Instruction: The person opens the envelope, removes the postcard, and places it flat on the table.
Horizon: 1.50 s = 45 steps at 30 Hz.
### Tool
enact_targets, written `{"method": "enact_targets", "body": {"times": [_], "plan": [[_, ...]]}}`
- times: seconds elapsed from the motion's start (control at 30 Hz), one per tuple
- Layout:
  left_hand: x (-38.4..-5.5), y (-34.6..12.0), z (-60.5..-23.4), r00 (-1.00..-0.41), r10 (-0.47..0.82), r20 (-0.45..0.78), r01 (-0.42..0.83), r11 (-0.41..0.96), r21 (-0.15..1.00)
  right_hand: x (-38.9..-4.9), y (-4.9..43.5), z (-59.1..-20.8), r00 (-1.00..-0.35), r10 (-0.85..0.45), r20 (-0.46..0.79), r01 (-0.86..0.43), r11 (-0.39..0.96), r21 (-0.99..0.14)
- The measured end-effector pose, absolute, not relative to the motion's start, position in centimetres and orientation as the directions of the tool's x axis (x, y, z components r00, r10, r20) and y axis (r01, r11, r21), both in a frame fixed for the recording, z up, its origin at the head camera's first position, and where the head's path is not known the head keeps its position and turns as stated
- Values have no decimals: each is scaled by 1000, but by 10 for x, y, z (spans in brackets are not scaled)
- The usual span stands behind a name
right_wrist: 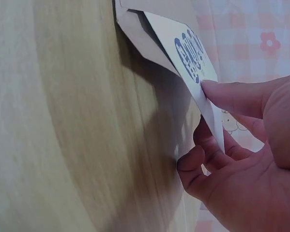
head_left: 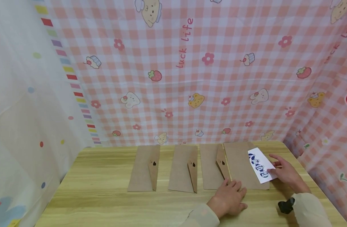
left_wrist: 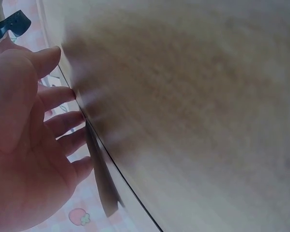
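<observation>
My right hand [head_left: 287,173] pinches the right edge of a white card [right_wrist: 195,63] with blue lettering, thumb on the printed face and fingers beneath. The card tilts over the right side of the rightmost brown paper envelope [head_left: 238,167]; in the right wrist view it overlaps that envelope's flap [right_wrist: 149,46]. My left hand [head_left: 228,197] lies palm down with fingers extended, fingertips near the lower edges of this envelope and of its left neighbour, another brown envelope [head_left: 209,171]. That neighbour's flap [head_left: 222,162], with a small dark print, stands partly raised.
Two more brown envelopes [head_left: 142,170] lie farther left in the same row, their flaps on the right partly raised. All rest on a wood-grain table [head_left: 105,201]. A pink checked curtain [head_left: 173,119] hangs behind its far edge. A small black device [head_left: 286,206] sits at the right wrist.
</observation>
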<state>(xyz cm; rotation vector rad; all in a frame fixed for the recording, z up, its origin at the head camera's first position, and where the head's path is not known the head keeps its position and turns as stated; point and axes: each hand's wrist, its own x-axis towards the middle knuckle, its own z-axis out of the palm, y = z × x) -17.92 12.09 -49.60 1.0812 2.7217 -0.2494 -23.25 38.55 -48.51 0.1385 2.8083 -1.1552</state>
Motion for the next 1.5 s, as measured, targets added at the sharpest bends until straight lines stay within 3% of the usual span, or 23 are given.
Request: {"method": "enact_targets", "body": {"times": [0.37, 0.67, 1.1, 1.5], "plan": [[-181, 120, -492, -707, 665, -241, 696, 715, -69, -231, 387, -479, -984, -28, -178, 109, 693, -713], [-181, 119, -495, -721, 657, -220, 681, 730, -52, -228, 391, -481, -989, -92, -112, 22, 672, -740], [-181, 116, -495, -719, 657, -228, 675, 738, 0, -222, 395, -482, -998, -30, -47, 11, 723, -691], [-183, 115, -499, -710, 661, -242, 671, 739, 52, -222, 399, -486, -1000, 3, -5, 6, 670, -742]]}}
